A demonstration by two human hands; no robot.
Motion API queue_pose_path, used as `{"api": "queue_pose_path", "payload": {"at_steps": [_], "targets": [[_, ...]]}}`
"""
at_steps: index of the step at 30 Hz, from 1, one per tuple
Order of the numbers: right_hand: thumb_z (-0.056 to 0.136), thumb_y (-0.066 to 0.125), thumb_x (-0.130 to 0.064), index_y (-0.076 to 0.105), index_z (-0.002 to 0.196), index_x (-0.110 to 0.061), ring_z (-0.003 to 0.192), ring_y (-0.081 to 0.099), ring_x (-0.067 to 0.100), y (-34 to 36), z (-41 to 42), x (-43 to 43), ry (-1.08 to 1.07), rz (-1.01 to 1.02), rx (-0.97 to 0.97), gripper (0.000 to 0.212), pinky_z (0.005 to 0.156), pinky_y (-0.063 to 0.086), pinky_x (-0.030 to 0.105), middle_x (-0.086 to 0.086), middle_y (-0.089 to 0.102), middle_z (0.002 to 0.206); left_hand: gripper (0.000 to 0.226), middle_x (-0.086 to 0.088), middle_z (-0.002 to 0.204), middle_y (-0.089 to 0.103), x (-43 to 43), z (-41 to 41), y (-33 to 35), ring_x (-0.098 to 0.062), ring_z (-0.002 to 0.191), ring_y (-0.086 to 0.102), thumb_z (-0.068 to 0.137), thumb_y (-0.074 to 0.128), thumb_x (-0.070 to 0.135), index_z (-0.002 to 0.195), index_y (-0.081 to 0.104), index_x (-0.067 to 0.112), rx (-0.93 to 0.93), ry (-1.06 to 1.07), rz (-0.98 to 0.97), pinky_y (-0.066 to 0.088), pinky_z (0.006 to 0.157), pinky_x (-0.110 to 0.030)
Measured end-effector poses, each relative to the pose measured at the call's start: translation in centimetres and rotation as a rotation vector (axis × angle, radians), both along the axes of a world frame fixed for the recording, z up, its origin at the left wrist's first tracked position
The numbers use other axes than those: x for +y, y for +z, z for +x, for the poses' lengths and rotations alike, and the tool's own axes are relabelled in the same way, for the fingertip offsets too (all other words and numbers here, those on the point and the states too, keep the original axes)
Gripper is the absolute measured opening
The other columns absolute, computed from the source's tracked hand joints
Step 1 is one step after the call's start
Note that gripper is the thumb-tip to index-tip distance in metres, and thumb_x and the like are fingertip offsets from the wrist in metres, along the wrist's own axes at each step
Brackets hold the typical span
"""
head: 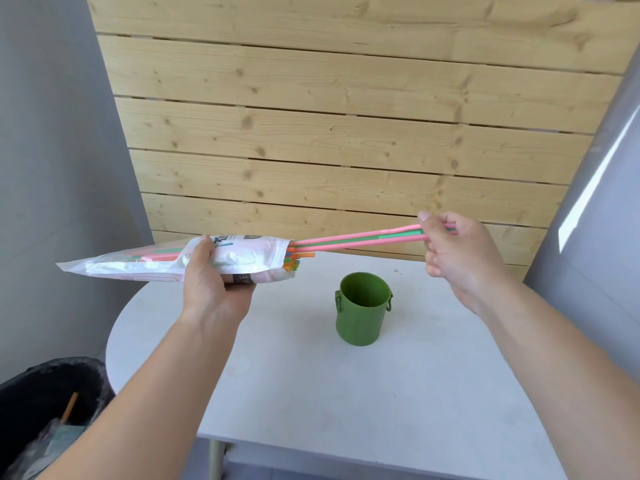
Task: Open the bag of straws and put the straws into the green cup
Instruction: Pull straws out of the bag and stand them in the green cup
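Pink and green straws (356, 239) are pinched in my right hand (460, 254), nearly out of the bag (249, 259) my left hand (214, 282) grips level, presumably so they slide free above the green cup (362, 313).

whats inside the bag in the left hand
Coloured straws: ends poke from the open mouth of the bag, and pink and green ones show through its clear top. The left hand and white printed plastic cover the rest.
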State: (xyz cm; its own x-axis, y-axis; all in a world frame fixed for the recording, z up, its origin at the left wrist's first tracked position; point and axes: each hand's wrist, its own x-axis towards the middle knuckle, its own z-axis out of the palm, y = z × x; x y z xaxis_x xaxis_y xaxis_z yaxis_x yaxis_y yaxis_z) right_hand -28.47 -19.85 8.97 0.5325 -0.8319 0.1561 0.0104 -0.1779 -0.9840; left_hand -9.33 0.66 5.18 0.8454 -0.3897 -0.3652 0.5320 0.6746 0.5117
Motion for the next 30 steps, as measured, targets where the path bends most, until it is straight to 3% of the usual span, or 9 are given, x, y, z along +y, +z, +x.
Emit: {"api": "queue_pose_path", "payload": {"at_steps": [9, 16, 22, 25, 28, 30], "targets": [[0.101, 0.057, -0.025, 0.053, 0.083, -0.015, 0.045, 0.023, 0.011, 1.1, -4.3, -3.0, -0.067, -0.011, -0.004, 0.021, 0.041, 0.019, 0.024, -0.004, 0.03, 0.058, 0.02, -0.006, 0.127, 0.072, -0.4, 0.7, -0.6, -0.023, 0.113, 0.073, 0.1, 0.064, 0.032, 0.112, 0.063, 0.015, 0.004, 0.021, 0.039, 0.054, 0.063, -0.032], [0.102, 0.056, -0.026, 0.056, 0.093, -0.009, 0.048, 0.023, 0.014, 2.0, -8.0, -4.4, -0.137, -0.072, 0.085, 0.019, 0.039, 0.022, 0.021, -0.002, 0.028, 0.061, 0.02, -0.004, 0.116, 0.074, -1.4, 0.1, -1.0, -0.022, 0.108, 0.074, 0.1, 0.064, 0.031, 0.113, 0.063, 0.016, -0.006, 0.001, 0.056, 0.054, 0.062, -0.031], [0.099, 0.059, -0.03, 0.062, 0.09, -0.01, 0.046, 0.027, 0.015, 1.7, -9.9, -5.4, -0.151, -0.093, 0.229, 0.022, 0.041, 0.027, 0.025, 0.002, 0.035, 0.064, 0.015, -0.002, 0.086, 0.077, -3.0, -1.8, -1.2, -0.022, 0.088, 0.074, 0.103, 0.061, 0.031, 0.102, 0.063, 0.016, -0.059, -0.073, 0.063, 0.056, 0.059, -0.032], [0.096, 0.059, -0.029, 0.067, 0.092, -0.008, 0.046, 0.03, 0.018, 1.5, -9.3, -5.3, -0.169, -0.142, 0.288, 0.022, 0.046, 0.03, 0.029, 0.003, 0.042, 0.061, 0.014, -0.002, 0.096, 0.073, -3.6, -2.4, -1.6, -0.022, 0.092, 0.072, 0.103, 0.06, 0.03, 0.1, 0.063, 0.017, -0.078, -0.098, 0.078, 0.056, 0.067, -0.036], [0.094, 0.059, -0.028, 0.065, 0.081, -0.011, 0.045, 0.03, 0.021, 1.4, -7.8, -4.5, -0.183, -0.174, 0.306, 0.022, 0.05, 0.028, 0.031, -0.006, 0.037, 0.047, 0.015, -0.002, 0.095, 0.072, -3.9, -2.8, -1.9, -0.022, 0.091, 0.072, 0.103, 0.061, 0.031, 0.1, 0.063, 0.016, -0.094, -0.124, 0.08, 0.057, 0.072, -0.038], [0.094, 0.062, -0.029, 0.063, 0.076, -0.013, 0.046, 0.032, 0.022, 1.5, -6.5, -3.8, -0.189, -0.202, 0.311, 0.023, 0.052, 0.03, 0.032, -0.003, 0.039, 0.048, 0.016, -0.003, 0.098, 0.072, -4.0, -3.0, -2.0, -0.022, 0.092, 0.073, 0.103, 0.06, 0.031, 0.101, 0.062, 0.016, -0.107, -0.132, 0.08, 0.058, 0.079, -0.041]]}}
